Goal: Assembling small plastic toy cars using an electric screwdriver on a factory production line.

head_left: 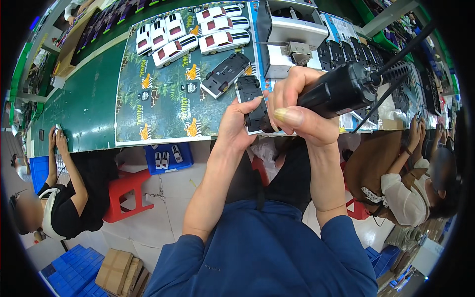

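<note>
White toy cars: parked wheels-down in two groups on the printed mat (168, 111), the white toy cars (175, 49) look glossy, hard and likely slick
Upside-down toy car: the upside-down toy car (226, 75) lies on the mat near the hands, black base up
Left hand: the left hand (234, 121) closes round the held toy car (251, 91), thumb across its base
Held toy car: above the mat's near edge, black underside up; I'd judge it light and stiff, best pinched along its long sides, clear of the free-rolling wheels
Right hand: the right hand (307, 109) wraps the black electric screwdriver (329, 94), close beside the left; I can't tell whether they touch
Electric screwdriver: probably the heavier piece, cable dragging; grip round the barrel
</note>
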A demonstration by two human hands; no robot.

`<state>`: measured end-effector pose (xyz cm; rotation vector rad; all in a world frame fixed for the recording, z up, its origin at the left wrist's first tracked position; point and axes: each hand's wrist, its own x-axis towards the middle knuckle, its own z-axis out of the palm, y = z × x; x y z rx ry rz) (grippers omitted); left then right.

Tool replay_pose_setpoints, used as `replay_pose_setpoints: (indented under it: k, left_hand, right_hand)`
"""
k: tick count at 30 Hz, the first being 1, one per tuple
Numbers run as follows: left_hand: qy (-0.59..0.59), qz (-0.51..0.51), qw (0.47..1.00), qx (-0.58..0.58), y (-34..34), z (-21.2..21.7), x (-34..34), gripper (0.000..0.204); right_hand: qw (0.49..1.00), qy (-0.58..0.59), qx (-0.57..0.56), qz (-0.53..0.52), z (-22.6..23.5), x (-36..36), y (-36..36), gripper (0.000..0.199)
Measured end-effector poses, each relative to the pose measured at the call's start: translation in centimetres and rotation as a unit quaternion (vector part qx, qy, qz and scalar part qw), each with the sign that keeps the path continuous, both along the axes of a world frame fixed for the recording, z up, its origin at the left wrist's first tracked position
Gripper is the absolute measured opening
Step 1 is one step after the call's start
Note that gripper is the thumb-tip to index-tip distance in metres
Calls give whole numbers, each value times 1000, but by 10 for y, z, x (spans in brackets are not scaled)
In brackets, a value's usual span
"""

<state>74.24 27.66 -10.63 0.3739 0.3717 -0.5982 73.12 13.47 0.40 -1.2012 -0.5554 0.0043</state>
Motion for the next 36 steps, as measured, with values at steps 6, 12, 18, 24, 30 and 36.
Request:
replay_pose_setpoints:
  k: [6,12,18,24,30,36]
  left_hand:
    - [-38,-3,998,-44,3,-1,1,28]
    - [-44,-21,999,19,7,0,-3,21]
    - [-420,49,844,330,47,34,3,64]
    - [-589,-50,195,782,186,41,55,59]
    - [-552,-270,120,780,251,66,62,58]
    - [-424,-274,10,863,361,69,78,53]
  right_hand:
    - [1000,-7,-14,-22,2,-2,3,23]
    - [998,22,51,8,2,-6,9,22]
    - [980,-109,125,108,18,-18,-36,23]
    - [995,-59,72,-37,11,-39,-57,26]
    - [997,-45,54,-14,9,-31,-40,24]
    - [999,-36,20,17,8,-17,-35,23]
